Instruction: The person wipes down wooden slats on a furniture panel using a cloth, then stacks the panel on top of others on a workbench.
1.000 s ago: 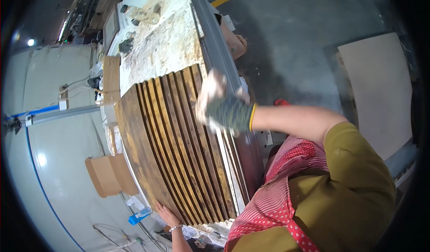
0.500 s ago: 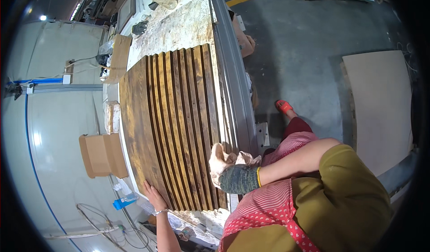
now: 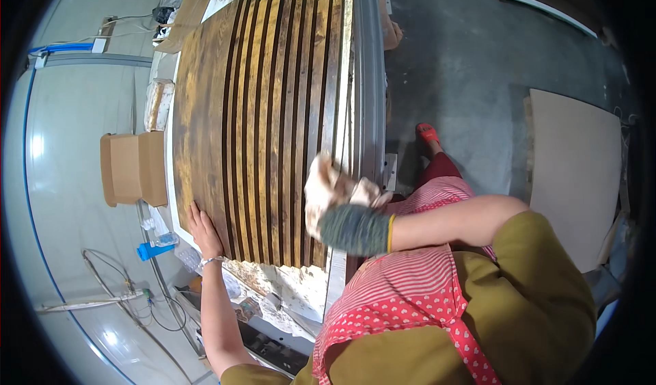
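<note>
A brown stained wood panel [image 3: 198, 98] with several raised parallel slats lies lengthwise before me. My left hand [image 3: 203, 232], bare with a bracelet at its wrist, rests flat on the smooth part near the panel's lower left corner, fingers stretched out. My right hand [image 3: 357, 230] wears a dark green knitted glove with a yellow cuff. It is closed on a crumpled, stained pale cloth [image 3: 324, 190], which lies over the outermost slats at the panel's right edge. Motion blurs the cloth and glove a little, and the gloved fingers are mostly hidden.
The panel lies on a stained white worktable [image 3: 263, 275] with a grey metal rail [image 3: 369, 77] along its right side. Left of it are an open cardboard box [image 3: 133, 169], a small block [image 3: 159, 104] and a blue clamp-like piece [image 3: 154, 250]. A pale board [image 3: 574, 173] is at the far right.
The whole view has shifted, so the panel sits higher in the picture. The cloth in my right hand reaches slightly farther left over the slats. My left hand still rests on the panel.
</note>
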The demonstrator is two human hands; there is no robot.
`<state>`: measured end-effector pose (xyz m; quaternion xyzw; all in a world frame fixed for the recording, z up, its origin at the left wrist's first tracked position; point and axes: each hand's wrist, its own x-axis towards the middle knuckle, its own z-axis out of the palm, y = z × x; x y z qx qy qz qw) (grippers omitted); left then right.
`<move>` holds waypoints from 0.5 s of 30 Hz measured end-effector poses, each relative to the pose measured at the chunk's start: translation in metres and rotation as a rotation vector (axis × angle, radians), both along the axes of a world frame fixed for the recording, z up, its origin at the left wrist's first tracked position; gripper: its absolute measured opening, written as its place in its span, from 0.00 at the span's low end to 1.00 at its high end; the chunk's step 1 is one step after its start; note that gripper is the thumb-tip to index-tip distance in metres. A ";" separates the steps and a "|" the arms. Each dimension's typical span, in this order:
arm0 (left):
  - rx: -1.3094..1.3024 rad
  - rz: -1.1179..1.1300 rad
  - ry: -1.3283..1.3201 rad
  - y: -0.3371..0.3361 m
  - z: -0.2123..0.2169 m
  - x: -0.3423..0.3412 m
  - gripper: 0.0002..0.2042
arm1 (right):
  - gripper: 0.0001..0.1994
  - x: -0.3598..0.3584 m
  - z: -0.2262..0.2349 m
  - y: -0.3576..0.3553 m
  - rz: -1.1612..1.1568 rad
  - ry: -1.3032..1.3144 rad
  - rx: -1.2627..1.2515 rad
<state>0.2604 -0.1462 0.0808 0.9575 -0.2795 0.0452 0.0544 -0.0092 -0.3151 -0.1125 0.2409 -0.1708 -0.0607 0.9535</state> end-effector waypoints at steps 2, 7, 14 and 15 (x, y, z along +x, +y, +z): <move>-0.006 -0.020 0.000 -0.011 0.006 0.001 0.25 | 0.39 0.025 -0.087 0.070 0.715 0.005 0.551; -0.025 0.011 0.002 0.005 -0.002 0.006 0.25 | 0.49 0.039 0.031 -0.082 0.180 -0.690 -0.126; -0.014 -0.011 -0.027 0.003 -0.006 0.011 0.25 | 0.32 -0.012 0.039 0.022 0.284 -0.215 0.058; -0.030 -0.006 -0.002 0.004 -0.007 0.012 0.25 | 0.30 -0.013 0.044 0.035 0.356 -0.257 0.097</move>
